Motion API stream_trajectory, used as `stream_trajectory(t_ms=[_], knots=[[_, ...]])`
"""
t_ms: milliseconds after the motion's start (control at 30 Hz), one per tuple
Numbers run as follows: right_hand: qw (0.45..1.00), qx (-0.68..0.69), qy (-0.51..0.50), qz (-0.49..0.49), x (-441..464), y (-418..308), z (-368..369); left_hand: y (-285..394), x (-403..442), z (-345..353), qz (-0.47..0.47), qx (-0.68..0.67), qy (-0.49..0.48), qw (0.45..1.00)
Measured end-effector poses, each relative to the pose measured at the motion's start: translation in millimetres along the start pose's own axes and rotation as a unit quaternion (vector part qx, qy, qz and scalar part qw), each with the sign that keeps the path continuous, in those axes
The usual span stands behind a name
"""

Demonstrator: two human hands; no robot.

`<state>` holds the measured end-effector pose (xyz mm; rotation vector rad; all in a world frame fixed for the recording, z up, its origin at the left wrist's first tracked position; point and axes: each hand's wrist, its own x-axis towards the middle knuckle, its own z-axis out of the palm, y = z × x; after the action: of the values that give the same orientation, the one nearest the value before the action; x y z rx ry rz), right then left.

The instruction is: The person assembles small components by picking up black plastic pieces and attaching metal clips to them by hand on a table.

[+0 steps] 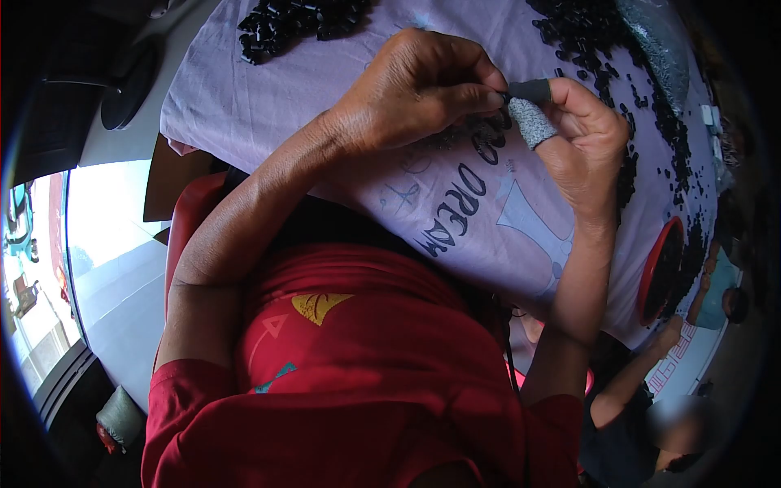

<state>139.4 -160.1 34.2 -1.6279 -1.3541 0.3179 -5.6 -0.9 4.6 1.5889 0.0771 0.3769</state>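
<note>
Left hand and right hand pinch a black piece.

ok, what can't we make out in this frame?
All in the head view:
Black piece between left hand and right hand: shape hidden by the fingertips.
Black pile, top left: cut off by the top edge.
Cloth lettering next to "DREAM": partly hidden behind the hands.
Loose black pieces along the right: too small and dark to tell apart.
Other person's head, lower right: blurred.
</note>
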Motion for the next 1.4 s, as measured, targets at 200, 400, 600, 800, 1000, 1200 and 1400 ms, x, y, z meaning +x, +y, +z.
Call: stream_trajectory(t_ms=[200,400,600,800,1000,1200,1400], knots=[[0.993,-0.118,-0.01,-0.029,-3.5,-6.7,-0.7,-0.4,-0.9,2.1,0.002,0.022,0.004,1.0],[0.996,0.076,-0.013,0.047,-1.0,-7.3,0.1,4.3,0.4,0.6,-0.022,-0.038,-0.026,0.999],[0.995,-0.091,-0.041,0.009,-4.7,-8.6,-1.7,11.5,-1.7,-2.3,-0.011,0.061,-0.026,0.998],[0.997,-0.066,0.0,-0.032,-4.4,-3.2,3.6,5.0,-2.3,1.0,-0.016,0.058,-0.002,0.998],[0.967,-0.225,0.022,-0.116,-1.1,-17.9,9.5,7.7,-2.9,2.2,-0.042,0.061,0.015,0.997],[0.994,-0.089,0.034,-0.053,-1.1,-3.7,7.9,4.3,0.7,0.2,-0.034,0.001,0.007,0.999],[0.995,-0.085,0.022,-0.055,-1.3,1.2,6.7,8.1,1.4,-0.3,-0.07,-0.004,0.001,0.998]])
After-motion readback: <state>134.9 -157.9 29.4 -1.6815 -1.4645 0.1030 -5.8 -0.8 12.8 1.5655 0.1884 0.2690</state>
